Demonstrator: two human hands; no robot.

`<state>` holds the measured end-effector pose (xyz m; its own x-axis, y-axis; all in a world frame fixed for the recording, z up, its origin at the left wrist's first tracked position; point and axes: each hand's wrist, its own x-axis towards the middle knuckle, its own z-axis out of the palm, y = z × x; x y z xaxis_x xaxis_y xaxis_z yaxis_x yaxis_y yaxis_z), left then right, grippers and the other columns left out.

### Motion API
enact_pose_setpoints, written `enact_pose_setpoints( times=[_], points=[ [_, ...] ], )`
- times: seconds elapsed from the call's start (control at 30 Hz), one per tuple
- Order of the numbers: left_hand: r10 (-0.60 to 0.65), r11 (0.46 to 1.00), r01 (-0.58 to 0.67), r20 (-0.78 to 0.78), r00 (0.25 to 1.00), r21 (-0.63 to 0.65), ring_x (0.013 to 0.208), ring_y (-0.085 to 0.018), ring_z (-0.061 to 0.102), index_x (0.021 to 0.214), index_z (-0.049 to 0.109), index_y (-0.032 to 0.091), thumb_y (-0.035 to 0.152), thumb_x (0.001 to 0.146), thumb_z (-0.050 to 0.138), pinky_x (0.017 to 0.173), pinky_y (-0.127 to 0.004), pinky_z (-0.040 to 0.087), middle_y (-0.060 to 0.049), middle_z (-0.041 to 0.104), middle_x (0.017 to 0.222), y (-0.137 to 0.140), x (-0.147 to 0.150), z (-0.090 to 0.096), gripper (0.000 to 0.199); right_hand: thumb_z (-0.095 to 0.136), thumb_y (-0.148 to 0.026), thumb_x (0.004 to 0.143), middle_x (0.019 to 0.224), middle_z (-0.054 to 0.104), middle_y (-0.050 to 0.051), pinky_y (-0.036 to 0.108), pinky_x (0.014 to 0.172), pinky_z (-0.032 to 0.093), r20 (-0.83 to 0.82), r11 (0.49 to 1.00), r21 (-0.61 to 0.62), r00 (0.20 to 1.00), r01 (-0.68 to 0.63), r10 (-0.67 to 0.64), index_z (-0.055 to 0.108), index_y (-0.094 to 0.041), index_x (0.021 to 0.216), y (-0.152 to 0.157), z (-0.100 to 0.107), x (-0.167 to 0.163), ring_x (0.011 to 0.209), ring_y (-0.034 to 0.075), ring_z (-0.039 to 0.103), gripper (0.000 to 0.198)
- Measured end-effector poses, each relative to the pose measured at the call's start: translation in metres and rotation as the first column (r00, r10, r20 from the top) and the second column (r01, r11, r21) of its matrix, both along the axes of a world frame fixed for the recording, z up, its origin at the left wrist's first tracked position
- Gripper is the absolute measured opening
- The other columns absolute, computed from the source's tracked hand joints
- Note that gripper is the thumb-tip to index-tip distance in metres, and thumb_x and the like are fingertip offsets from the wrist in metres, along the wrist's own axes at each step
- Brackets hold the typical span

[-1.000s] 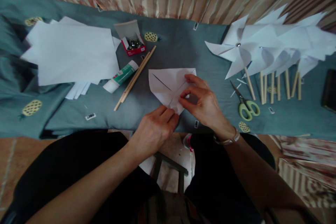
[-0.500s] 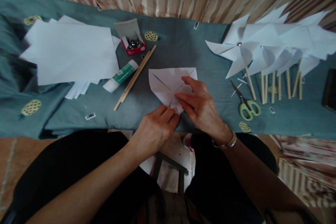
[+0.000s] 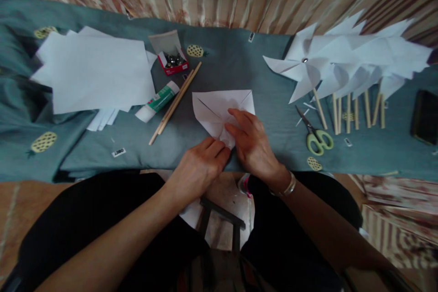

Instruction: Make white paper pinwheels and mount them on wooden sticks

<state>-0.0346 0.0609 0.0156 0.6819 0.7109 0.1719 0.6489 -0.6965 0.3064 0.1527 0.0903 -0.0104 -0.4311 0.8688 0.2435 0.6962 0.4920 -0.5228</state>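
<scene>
A white sheet of paper (image 3: pixel 208 105) with slits cut in from its corners lies at the middle of the table's near side. My left hand (image 3: pixel 203 162) is closed on the paper's near edge, its fingers bent and pinching. Over the right part of the sheet, my right hand (image 3: pixel 251 143) has its fingers apart, with the tips touching the paper near its centre. Part of the paper's near and right side is hidden under my hands.
Left stand a paper stack (image 3: pixel 102 73), a glue stick (image 3: pixel 157 101), two wooden sticks (image 3: pixel 176 102) and a red box (image 3: pixel 176 66) of metal pins. Right are green-handled scissors (image 3: pixel 318 139), several paper pinwheels (image 3: pixel 310 66) on sticks and a dark phone-like object (image 3: pixel 424 116).
My right hand has shifted left and its fingers have drawn in toward the paper's centre. My left hand keeps its pinch at the near edge. The view has shifted slightly.
</scene>
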Motion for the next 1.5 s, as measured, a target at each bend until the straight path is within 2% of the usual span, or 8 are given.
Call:
enact_pose_setpoints(
  times=[0.13, 0.23, 0.33, 0.57, 0.87, 1.03, 1.27, 1.5],
  points=[
    [0.01, 1.0, -0.009, -0.009, 1.0, 0.014, 0.085, -0.021, 0.062, 0.096, 0.066, 0.012, 0.015, 0.097, 0.051, 0.071, -0.031, 0.058, -0.008, 0.067, 0.093, 0.0, 0.0, -0.001, 0.015, 0.044, -0.007, 0.089, 0.145, 0.054, 0.009, 0.049, 0.115, 0.042, -0.147, 0.997, -0.078, 0.989, 0.01, -0.022, 0.067, -0.023, 0.116, 0.003, 0.005, 0.009, 0.136, 0.025, 0.048, 0.039],
    [0.008, 1.0, -0.008, -0.01, 1.0, 0.019, 0.086, -0.021, 0.062, 0.097, 0.066, 0.012, 0.016, 0.097, 0.051, 0.071, -0.031, 0.057, -0.008, 0.067, 0.094, 0.0, 0.0, -0.001, 0.016, 0.044, -0.005, 0.087, 0.146, 0.054, 0.006, 0.051, 0.113, 0.043, -0.201, 0.995, -0.1, 0.979, 0.006, -0.026, 0.065, -0.026, 0.121, 0.004, 0.009, 0.016, 0.134, 0.023, 0.05, 0.045],
    [0.009, 1.0, -0.009, -0.003, 1.0, 0.017, 0.087, -0.022, 0.062, 0.099, 0.066, 0.011, 0.016, 0.097, 0.051, 0.071, -0.031, 0.057, -0.009, 0.067, 0.094, 0.0, 0.0, -0.002, 0.016, 0.046, -0.005, 0.085, 0.148, 0.051, 0.003, 0.052, 0.114, 0.043, -0.173, 0.998, -0.058, 0.985, -0.023, 0.012, 0.067, -0.028, 0.116, 0.002, 0.013, 0.016, 0.138, 0.024, 0.046, 0.044],
    [0.005, 1.0, -0.005, -0.029, 1.0, 0.021, 0.086, -0.021, 0.06, 0.098, 0.065, 0.011, 0.016, 0.097, 0.051, 0.07, -0.03, 0.056, -0.008, 0.066, 0.093, 0.0, 0.0, -0.001, 0.015, 0.048, -0.007, 0.086, 0.148, 0.05, 0.008, 0.05, 0.117, 0.042, -0.033, 0.998, -0.011, 0.997, -0.066, 0.066, 0.07, -0.023, 0.104, -0.003, 0.016, 0.007, 0.137, 0.029, 0.045, 0.032],
    [0.003, 0.999, -0.002, -0.024, 1.0, 0.041, 0.085, -0.02, 0.06, 0.097, 0.065, 0.011, 0.014, 0.097, 0.05, 0.072, -0.032, 0.057, -0.008, 0.066, 0.092, -0.001, 0.0, 0.0, 0.016, 0.047, -0.006, 0.087, 0.149, 0.049, 0.01, 0.048, 0.118, 0.04, -0.037, 0.998, -0.011, 0.997, -0.062, 0.062, 0.067, -0.022, 0.114, -0.005, 0.014, 0.0, 0.14, 0.029, 0.043, 0.037],
    [0.004, 1.0, -0.004, -0.014, 1.0, 0.011, 0.084, -0.022, 0.06, 0.097, 0.065, 0.011, 0.014, 0.096, 0.052, 0.069, -0.032, 0.057, -0.008, 0.066, 0.093, -0.001, 0.0, 0.001, 0.014, 0.045, -0.006, 0.087, 0.142, 0.056, 0.003, 0.05, 0.112, 0.045, -0.117, 1.0, 0.013, 0.993, 0.016, -0.015, 0.065, -0.031, 0.112, -0.004, 0.024, 0.004, 0.133, 0.025, 0.05, 0.041],
    [0.036, 0.999, -0.039, 0.093, 0.995, 0.034, 0.087, -0.02, 0.062, 0.096, 0.065, 0.012, 0.017, 0.1, 0.046, 0.074, -0.032, 0.059, -0.009, 0.067, 0.093, 0.0, 0.003, 0.003, 0.02, 0.045, -0.017, 0.093, 0.13, 0.066, 0.007, 0.054, 0.107, 0.048, -0.222, 0.986, 0.015, 0.962, 0.164, -0.157, 0.069, -0.026, 0.104, 0.008, 0.024, 0.02, 0.123, 0.026, 0.06, 0.027],
    [0.039, 0.989, -0.057, 0.136, 0.99, 0.138, 0.103, -0.025, 0.062, 0.121, 0.058, 0.01, 0.015, 0.096, 0.053, 0.085, -0.04, 0.058, -0.015, 0.065, 0.12, 0.001, 0.009, -0.003, 0.026, 0.048, -0.023, 0.093, 0.133, 0.065, 0.01, 0.053, 0.112, 0.044, -0.208, 0.967, -0.002, 0.946, 0.253, -0.248, 0.068, -0.022, 0.112, 0.017, 0.015, 0.031, 0.126, 0.027, 0.06, 0.028]
  ],
)
